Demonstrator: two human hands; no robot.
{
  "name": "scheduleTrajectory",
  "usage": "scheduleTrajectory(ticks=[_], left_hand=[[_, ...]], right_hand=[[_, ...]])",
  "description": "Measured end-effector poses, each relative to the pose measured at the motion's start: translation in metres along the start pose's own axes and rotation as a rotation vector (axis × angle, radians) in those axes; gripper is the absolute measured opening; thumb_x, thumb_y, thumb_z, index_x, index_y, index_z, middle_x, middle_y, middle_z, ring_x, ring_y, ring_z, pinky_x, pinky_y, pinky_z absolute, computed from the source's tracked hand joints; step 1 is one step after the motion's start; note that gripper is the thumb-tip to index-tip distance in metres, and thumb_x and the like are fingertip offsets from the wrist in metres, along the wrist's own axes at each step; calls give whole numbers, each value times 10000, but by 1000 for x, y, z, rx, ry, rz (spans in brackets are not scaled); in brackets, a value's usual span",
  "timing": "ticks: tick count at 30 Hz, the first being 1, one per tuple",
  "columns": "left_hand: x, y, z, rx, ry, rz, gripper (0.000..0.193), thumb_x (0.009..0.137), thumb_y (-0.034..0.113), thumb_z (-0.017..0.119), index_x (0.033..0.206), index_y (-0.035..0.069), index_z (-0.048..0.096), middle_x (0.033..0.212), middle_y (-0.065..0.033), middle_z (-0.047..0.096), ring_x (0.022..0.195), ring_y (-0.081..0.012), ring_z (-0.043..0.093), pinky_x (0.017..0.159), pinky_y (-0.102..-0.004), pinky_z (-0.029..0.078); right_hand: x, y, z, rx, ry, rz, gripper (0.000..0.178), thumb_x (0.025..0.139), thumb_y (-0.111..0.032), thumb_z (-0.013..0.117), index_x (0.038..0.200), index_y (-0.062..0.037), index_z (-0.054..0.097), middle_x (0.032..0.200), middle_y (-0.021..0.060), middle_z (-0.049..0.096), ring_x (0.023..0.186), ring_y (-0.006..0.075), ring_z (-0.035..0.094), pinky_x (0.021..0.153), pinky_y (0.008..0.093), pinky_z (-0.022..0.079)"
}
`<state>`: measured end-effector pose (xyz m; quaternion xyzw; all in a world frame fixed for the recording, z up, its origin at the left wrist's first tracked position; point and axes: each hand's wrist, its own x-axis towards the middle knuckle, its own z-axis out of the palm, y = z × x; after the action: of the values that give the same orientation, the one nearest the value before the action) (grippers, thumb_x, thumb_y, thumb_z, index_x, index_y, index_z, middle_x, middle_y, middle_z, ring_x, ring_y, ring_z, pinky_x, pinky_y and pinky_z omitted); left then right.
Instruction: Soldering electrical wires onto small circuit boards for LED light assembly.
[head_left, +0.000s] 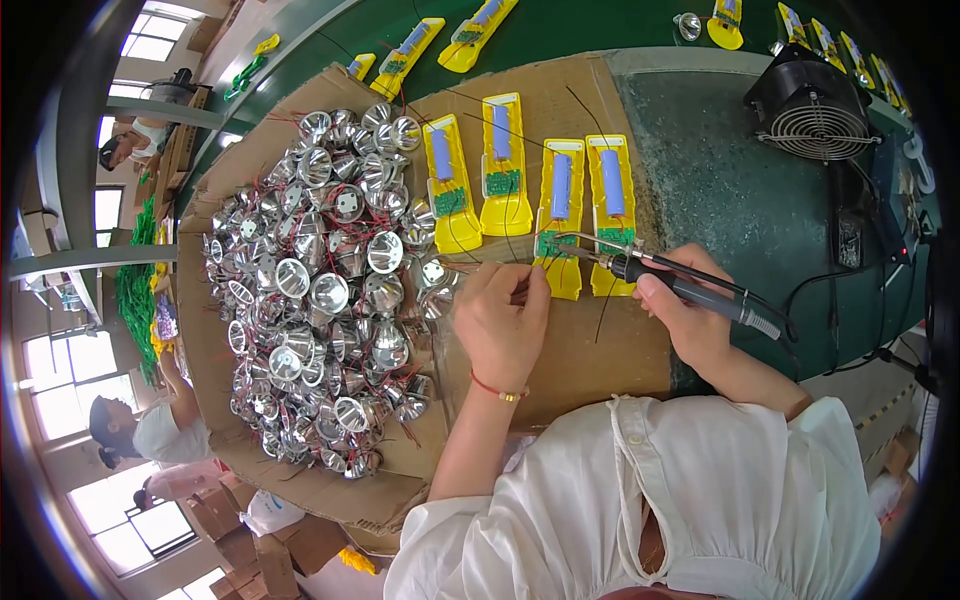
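The loose white cotton blouse (560,500) was closest, creased and tied with a soft cord. Beyond it, the left hand (503,318) had its fingertips drawn together in a pinch near the lower end of a yellow casing (564,284); I could not tell whether a thin wire was between them. The right hand (690,320), toward two o'clock, was wrapped around the grey handle of a soldering iron (722,303), its slim metal tip slanting to ten o'clock over the casing's green circuit board (547,247).

That casing, glossy plastic with a smooth lilac battery (562,185), lay at twelve o'clock between the hands, on a matte brown cardboard sheet (600,350). A matching casing (610,180) lay just beside it at three o'clock, and two more sat toward nine. At nine o'clock, a torn-edged cardboard box (385,478) held a heap of mirror-bright, cup-shaped reflectors (330,292) tangled with thin red wires.

Further out, toward one o'clock, a black fan (815,110) with a round wire grille stood on the scuffed green bench (700,150).
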<state>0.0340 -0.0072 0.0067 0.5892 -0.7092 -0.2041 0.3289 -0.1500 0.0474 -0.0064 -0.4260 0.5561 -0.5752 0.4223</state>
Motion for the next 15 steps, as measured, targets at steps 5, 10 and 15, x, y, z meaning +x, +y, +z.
scheduleTrajectory(ticks=[5, 10, 15], left_hand=[[0, -1, 1, 26, 5, 13, 105, 747, 73, 642, 724, -29, 632, 638, -88, 570, 514, -146, 553, 497, -257, 430], [0, -3, 3, 32, 13, 18, 116, 753, 83, 639, 720, -28, 631, 636, -91, 571, 513, -154, 553, 497, -261, 430], [0, -2, 4, 39, 5, 12, 124, 757, 86, 640, 717, -31, 627, 646, -93, 575, 519, -151, 556, 502, -258, 432]], right_hand=[[1, 0, 3, 13, -25, 31, 136, 783, -98, 656, 831, -7, 567, 650, 9, 586, 567, 25, 496, 492, 184, 381], [-2, -6, 6, 172, 21, 121, 151, 806, -98, 636, 877, -5, 540, 682, 49, 612, 583, 54, 540, 514, 196, 433], [-6, -13, -4, 134, 34, 18, 167, 822, -113, 626, 894, 1, 528, 700, 70, 619, 581, 62, 544, 516, 197, 444]])
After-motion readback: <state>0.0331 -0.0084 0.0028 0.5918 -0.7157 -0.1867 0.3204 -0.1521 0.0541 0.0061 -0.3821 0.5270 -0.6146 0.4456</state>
